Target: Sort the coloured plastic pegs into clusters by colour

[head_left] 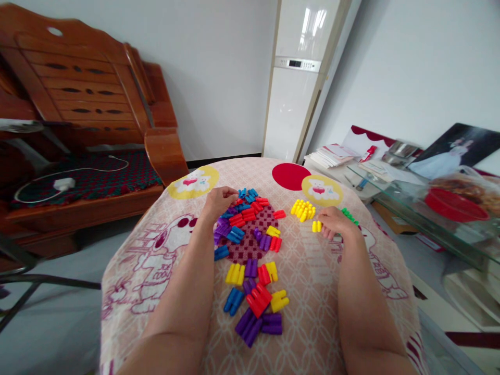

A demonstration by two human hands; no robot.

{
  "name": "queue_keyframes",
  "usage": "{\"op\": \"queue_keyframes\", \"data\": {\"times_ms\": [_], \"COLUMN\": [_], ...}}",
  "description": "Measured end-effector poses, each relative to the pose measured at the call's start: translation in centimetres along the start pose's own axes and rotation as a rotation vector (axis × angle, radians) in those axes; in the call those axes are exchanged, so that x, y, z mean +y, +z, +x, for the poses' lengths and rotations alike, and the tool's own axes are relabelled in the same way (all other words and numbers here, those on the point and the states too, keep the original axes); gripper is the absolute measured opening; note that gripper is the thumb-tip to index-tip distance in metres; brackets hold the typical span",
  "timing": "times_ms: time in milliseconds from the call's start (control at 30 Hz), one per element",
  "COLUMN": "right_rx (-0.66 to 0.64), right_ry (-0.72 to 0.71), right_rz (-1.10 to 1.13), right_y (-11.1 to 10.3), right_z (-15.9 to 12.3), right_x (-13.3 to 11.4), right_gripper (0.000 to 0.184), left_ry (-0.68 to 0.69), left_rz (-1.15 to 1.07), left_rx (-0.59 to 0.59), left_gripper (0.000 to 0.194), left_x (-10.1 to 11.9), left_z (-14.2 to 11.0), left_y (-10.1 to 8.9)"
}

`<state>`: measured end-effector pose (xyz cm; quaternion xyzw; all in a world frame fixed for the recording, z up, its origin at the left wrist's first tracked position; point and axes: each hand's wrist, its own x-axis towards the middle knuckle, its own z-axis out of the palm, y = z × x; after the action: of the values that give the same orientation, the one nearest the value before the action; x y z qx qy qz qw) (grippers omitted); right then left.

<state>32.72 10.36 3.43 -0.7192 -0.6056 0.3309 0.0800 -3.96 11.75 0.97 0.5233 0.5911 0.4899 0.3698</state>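
Several plastic bullet-shaped blocks in red, blue, purple and yellow lie scattered in a heap (250,245) on a cloth-covered table (320,291). My left hand (219,200) is curled closed at the far left edge of the heap, over blue and red blocks; what it holds is hidden. My right hand (333,221) rests fingers-down on the cloth, pinching a small yellow block (316,226). A sorted cluster of yellow blocks (303,209) sits just left of that hand. A few green blocks (350,216) lie just behind it.
A wooden bench (89,104) with a cushion and a white charger cable stands at the left. A tall white air conditioner (297,78) is behind the table. A glass-topped table (429,198) with papers and a red bowl is at the right.
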Motion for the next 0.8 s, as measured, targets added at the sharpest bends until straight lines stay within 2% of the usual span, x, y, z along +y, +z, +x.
{"op": "queue_keyframes", "data": {"times_ms": [233, 500, 633, 800], "right_rx": [0.116, 0.296, 0.297, 0.225], "right_ry": [-0.094, -0.162, -0.111, -0.055], "right_rz": [0.024, 0.088, 0.17, 0.35], "right_y": [-0.2, 0.4, 0.6, 1.2], "right_z": [0.1, 0.5, 1.1, 1.9], "right_x": [0.3, -0.9, -0.5, -0.2], "right_gripper": [0.02, 0.019, 0.018, 0.021], "left_ry": [0.0, -0.002, -0.007, -0.004], "left_rz": [-0.002, 0.008, 0.005, 0.008], "left_rx": [-0.002, 0.003, 0.003, 0.002], "left_gripper": [0.015, 0.014, 0.015, 0.015], "left_x": [0.0, 0.0, -0.1, -0.1], "left_z": [0.0, 0.0, 0.1, 0.1], "left_y": [0.0, 0.0, 0.0, -0.1]}}
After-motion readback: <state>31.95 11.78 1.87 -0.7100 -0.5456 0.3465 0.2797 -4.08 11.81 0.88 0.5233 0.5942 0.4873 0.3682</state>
